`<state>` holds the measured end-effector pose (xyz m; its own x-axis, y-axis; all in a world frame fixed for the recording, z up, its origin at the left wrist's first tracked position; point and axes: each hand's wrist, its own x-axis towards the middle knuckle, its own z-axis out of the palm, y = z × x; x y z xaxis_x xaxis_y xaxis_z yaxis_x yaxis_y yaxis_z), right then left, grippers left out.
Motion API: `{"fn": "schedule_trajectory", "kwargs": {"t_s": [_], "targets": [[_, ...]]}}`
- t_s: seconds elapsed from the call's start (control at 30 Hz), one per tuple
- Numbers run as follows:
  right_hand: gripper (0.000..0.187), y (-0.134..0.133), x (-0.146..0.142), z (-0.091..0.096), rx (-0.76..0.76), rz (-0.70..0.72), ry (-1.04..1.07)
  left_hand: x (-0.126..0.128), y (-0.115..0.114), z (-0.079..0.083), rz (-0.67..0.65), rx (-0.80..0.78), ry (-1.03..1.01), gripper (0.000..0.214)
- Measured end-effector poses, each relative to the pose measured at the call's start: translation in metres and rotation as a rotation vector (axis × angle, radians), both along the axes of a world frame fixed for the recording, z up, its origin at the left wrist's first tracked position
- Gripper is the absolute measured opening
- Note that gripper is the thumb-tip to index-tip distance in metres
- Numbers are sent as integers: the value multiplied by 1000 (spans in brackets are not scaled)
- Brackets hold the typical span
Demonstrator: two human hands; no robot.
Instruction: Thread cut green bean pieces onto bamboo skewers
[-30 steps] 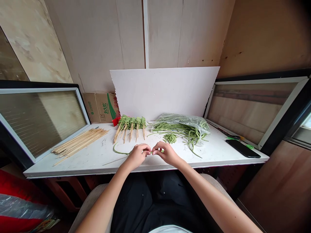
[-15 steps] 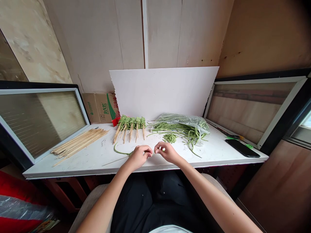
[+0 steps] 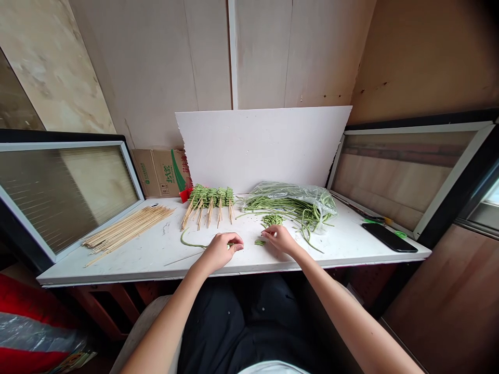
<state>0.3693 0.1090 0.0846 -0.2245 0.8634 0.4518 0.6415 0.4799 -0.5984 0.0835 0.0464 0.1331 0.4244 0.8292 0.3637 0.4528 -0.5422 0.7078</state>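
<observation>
My left hand [image 3: 223, 250] is closed around a long green bean [image 3: 191, 244], whose free end curls out to the left over the white table [image 3: 148, 259]. Most of the gripped part is hidden by the fingers. My right hand [image 3: 279, 239] is just above the tabletop, its fingers loosely bent and slightly apart, with nothing visible between them. Several short cut bean pieces [image 3: 259, 242] lie right below its fingertips. Behind that hand sits a small heap of bean pieces [image 3: 273, 220]. A single thin skewer [image 3: 183, 259] lies left of my left hand.
Bare bamboo skewers [image 3: 128, 231] lie in a bundle at the left. Skewered beans [image 3: 212, 197] are stacked at the back, beside a plastic bag of long beans [image 3: 292, 200]. A black phone [image 3: 390, 237] rests at the right. A white board [image 3: 265, 148] stands behind.
My right hand has moved right and slightly back, away from my left hand, to the short bean pieces. My left hand has barely shifted and still grips the long bean.
</observation>
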Motion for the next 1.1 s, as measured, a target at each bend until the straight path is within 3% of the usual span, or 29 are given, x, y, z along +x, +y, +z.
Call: {"fn": "schedule_trajectory", "kwargs": {"t_s": [0.2, 0.47, 0.6, 0.77, 1.1], "targets": [[35, -8, -9, -3, -41, 95, -20, 0, 2, -3, -5, -6, 15, 13], [53, -10, -13, 8, 15, 36, 30, -2, 3, -5, 13, 56, 68, 19], [48, -19, -22, 21, -36, 134, 92, -2, 3, -5, 9, 80, 77, 28], [42, -40, -41, 36, -68, 316, 112, -1, 4, -9, 17, -18, 62, 38], [27, -52, -58, 38, 30, 358, 75, 2, 2, -7, -32, -51, 65, 40]]}}
